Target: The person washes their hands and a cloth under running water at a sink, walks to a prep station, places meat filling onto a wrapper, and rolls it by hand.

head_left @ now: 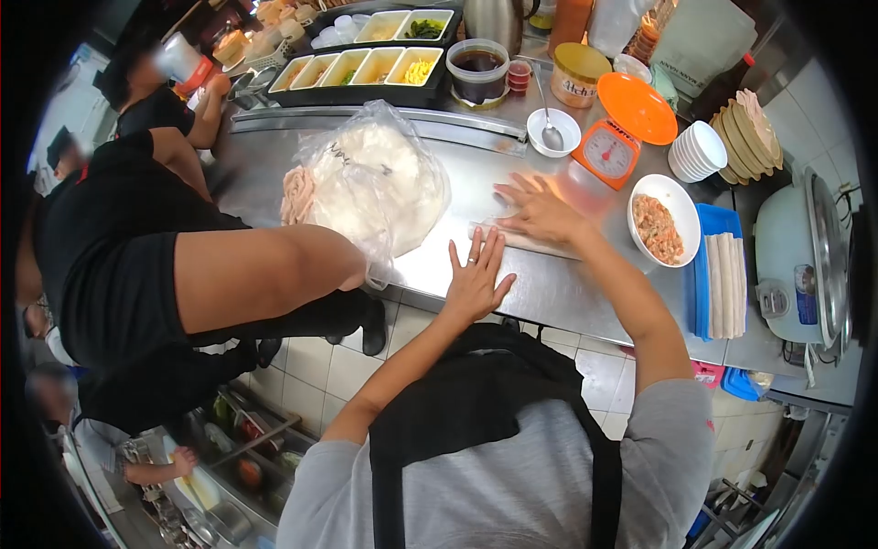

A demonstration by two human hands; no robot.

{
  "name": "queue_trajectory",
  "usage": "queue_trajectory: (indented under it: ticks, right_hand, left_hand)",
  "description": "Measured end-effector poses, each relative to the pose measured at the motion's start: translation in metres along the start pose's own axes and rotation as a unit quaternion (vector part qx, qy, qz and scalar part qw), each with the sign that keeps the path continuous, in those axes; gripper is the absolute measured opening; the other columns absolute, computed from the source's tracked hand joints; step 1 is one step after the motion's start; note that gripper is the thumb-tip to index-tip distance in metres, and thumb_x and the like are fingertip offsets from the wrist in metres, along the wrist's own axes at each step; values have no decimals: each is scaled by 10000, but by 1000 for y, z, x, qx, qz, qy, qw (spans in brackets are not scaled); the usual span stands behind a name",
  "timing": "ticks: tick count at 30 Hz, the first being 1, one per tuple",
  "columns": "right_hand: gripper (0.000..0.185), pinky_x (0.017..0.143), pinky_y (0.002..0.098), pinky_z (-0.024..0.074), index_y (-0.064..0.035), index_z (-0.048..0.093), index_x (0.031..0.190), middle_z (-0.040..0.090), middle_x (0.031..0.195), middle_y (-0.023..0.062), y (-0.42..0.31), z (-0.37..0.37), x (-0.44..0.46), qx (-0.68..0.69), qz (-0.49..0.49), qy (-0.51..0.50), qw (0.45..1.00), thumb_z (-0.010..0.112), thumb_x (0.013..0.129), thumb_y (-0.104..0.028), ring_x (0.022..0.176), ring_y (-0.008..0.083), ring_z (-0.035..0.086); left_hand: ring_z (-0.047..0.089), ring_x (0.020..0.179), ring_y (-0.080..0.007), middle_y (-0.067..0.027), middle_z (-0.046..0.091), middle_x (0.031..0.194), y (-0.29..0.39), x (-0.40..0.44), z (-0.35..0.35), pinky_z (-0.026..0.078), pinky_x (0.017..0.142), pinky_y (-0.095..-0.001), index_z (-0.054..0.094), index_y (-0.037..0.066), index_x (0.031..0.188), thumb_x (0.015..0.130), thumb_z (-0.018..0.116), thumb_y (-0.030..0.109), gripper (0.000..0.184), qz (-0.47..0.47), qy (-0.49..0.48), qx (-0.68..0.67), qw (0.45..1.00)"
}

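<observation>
A pale, thin roll [540, 243] lies on the steel counter [430, 267] in front of me. My left hand [477, 273] rests on its left end with the fingers spread; a ring shows on one finger. Farther right, my right hand [541, 210] lies across the roll, fingers spread and pointing left. Left of my hands sits a clear plastic bag [370, 178] over a large white mass, with a crumpled pinkish cloth [297, 194] beside it. To the right stands a white bowl [660, 220] of orange-pink chopped filling.
A blue tray [702, 274] holds several pale rolls at the right, near a large cooker [788, 256]. An orange scale [605, 154], a small bowl with a spoon [552, 134] and topping containers [366, 78] line the back. A co-worker's arm [265, 274] reaches in from the left.
</observation>
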State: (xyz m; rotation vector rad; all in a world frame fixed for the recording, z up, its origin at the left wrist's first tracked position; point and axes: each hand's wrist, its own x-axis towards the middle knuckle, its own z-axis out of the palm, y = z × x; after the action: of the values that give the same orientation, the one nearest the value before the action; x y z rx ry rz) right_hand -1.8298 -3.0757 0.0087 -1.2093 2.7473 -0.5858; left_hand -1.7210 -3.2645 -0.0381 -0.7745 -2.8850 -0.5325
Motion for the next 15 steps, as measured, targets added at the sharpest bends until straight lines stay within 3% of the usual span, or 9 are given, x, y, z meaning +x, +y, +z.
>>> queue_trajectory:
  ticks: [2, 3, 4, 6, 10, 12, 15]
  right_hand:
    - [452, 1111, 505, 141, -167, 678, 1107, 342, 1452, 63, 1, -38, -6, -23, 133, -110, 985, 423, 922, -491, 1377, 282, 227]
    - [454, 1116, 505, 115, -144, 637, 1174, 324, 1459, 84, 16, -30, -14, 45, 156, -42, 986, 421, 933, -463, 1380, 304, 209]
    - [454, 1116, 505, 115, -144, 637, 1174, 324, 1459, 84, 23, -14, -19, 44, 156, -46, 986, 421, 933, -463, 1380, 304, 209]
    - [435, 1112, 523, 99, -177, 627, 1193, 316, 1458, 113, 18, 5, -29, -41, 160, 81, 983, 422, 932, -458, 1385, 333, 180]
    - [425, 1106, 549, 87, -232, 614, 1212, 296, 1462, 137, 10, 16, -23, 2, 163, 43, 986, 395, 937, -470, 1390, 356, 147]
    - [429, 1101, 570, 81, -287, 609, 1214, 272, 1477, 125, 8, 14, -13, 101, 130, 73, 984, 356, 941, -500, 1401, 338, 128]
    - [430, 1103, 568, 86, -301, 605, 1216, 274, 1480, 114, -7, 21, -1, -2, 65, 3, 998, 354, 937, -509, 1404, 315, 131]
  left_hand:
    - [173, 1386, -370, -150, 210, 1502, -1, 1, 0, 104, 1006, -692, 260, -5, 1412, 910, 441, 436, 692, -1, 0, 2, 1000]
    - [175, 1385, -369, -152, 214, 1500, 0, 1, 0, 104, 1007, -690, 264, -7, 1410, 910, 442, 433, 689, -3, -2, 2, 1000]
    - [175, 1385, -369, -152, 214, 1500, 0, 0, 1, 104, 1007, -690, 264, -7, 1410, 910, 442, 433, 689, -6, -2, -1, 1000]
    - [175, 1386, -369, -155, 212, 1501, 0, 0, 0, 104, 1009, -688, 267, -9, 1409, 909, 445, 433, 690, -1, 5, -3, 1000]
    - [174, 1386, -370, -156, 210, 1502, 0, 0, 0, 99, 1011, -688, 264, -10, 1410, 907, 447, 439, 698, 1, 7, 2, 1000]
    - [172, 1386, -372, -154, 205, 1504, 0, 0, 0, 98, 1011, -688, 265, -11, 1409, 907, 447, 439, 699, 3, 7, 3, 1000]
    - [164, 1389, -370, -152, 203, 1505, 0, 0, 0, 92, 1012, -687, 257, -8, 1413, 908, 445, 440, 701, 1, 2, 0, 1000]
